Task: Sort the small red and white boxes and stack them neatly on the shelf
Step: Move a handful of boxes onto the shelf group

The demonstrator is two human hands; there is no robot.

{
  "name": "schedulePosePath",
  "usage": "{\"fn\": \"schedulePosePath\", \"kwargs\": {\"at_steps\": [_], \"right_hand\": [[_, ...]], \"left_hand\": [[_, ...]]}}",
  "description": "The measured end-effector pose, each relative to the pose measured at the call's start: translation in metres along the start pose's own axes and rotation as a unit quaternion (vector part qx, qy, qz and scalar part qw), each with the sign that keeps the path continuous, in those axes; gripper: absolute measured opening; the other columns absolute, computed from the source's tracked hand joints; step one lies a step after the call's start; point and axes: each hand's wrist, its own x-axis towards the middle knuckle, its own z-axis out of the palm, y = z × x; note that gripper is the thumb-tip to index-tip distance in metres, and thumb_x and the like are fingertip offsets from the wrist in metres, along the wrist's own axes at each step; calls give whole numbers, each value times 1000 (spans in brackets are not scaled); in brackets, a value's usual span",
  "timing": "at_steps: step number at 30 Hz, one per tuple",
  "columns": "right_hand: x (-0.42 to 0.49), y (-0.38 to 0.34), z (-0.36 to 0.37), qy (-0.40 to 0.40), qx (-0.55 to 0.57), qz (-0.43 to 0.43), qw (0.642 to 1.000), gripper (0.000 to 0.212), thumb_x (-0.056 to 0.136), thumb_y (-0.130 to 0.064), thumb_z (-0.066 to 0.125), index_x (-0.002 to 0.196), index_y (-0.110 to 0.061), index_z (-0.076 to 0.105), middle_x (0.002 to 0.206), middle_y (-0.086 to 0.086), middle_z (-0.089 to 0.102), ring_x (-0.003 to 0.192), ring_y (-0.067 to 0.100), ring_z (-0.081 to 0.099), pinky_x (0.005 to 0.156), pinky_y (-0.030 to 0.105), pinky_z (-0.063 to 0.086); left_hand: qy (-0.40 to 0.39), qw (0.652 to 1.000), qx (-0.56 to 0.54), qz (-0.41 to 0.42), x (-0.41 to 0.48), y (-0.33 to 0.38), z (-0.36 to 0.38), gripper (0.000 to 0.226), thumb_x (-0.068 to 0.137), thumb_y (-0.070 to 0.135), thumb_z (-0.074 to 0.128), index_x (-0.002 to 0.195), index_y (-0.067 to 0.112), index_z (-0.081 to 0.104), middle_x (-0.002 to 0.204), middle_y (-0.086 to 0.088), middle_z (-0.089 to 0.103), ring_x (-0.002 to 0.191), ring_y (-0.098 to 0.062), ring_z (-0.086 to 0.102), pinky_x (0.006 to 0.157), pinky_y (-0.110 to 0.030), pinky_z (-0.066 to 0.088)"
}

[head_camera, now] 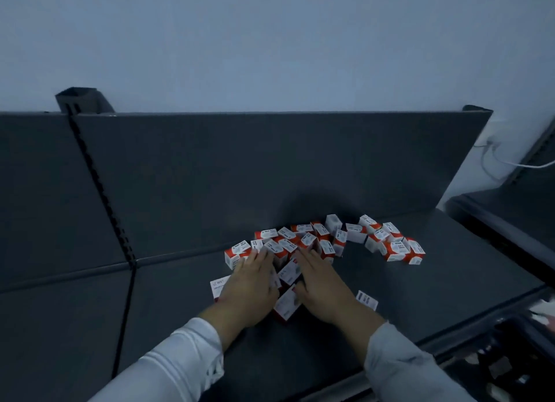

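So far little looks done: the small red and white boxes (pixel 327 242) lie in a loose jumble on the dark grey shelf (pixel 180 296), just below the centre of the frame and trailing right, close to the back panel (pixel 240 167). No neat stack shows anywhere. The left hand (pixel 252 284) and right hand (pixel 321 287) lie flat, side by side, on the near part of the heap, fingers (pixel 258 259) straight and gripping nothing, with a few boxes between them. One stray box (pixel 367 300) lies apart at lower right. By my judgement, nearly all the sorting and stacking is left.
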Motion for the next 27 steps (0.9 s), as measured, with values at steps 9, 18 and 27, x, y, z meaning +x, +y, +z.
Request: {"fn": "schedulePosePath", "kwargs": {"at_steps": [9,18,27], "right_hand": [[12,34,-13,-67,-56,-156,984,61,102,-26,34,157,-15,10,165,-1,4,151,16,-2,124,37,2],[6,53,-18,-50,-107,-202,972,52,97,-20,44,148,-17,35,153,3,34,140,24,32,120,39,19],[5,64,-18,-39,-29,-173,984,44,96,-8,56,135,-24,42,139,0,46,124,19,49,100,30,45]], "left_hand": [[28,991,-15,-131,-7,36,-1,61,104,36,21,155,13,-3,164,-3,-7,150,-17,-9,122,-35,-5],[72,991,-42,-104,-33,63,22,60,102,34,39,155,18,18,163,2,3,150,-14,-6,114,-26,-10],[157,977,-45,-138,-52,57,42,70,76,70,28,120,32,67,124,12,53,121,-11,44,95,-28,27]]}}
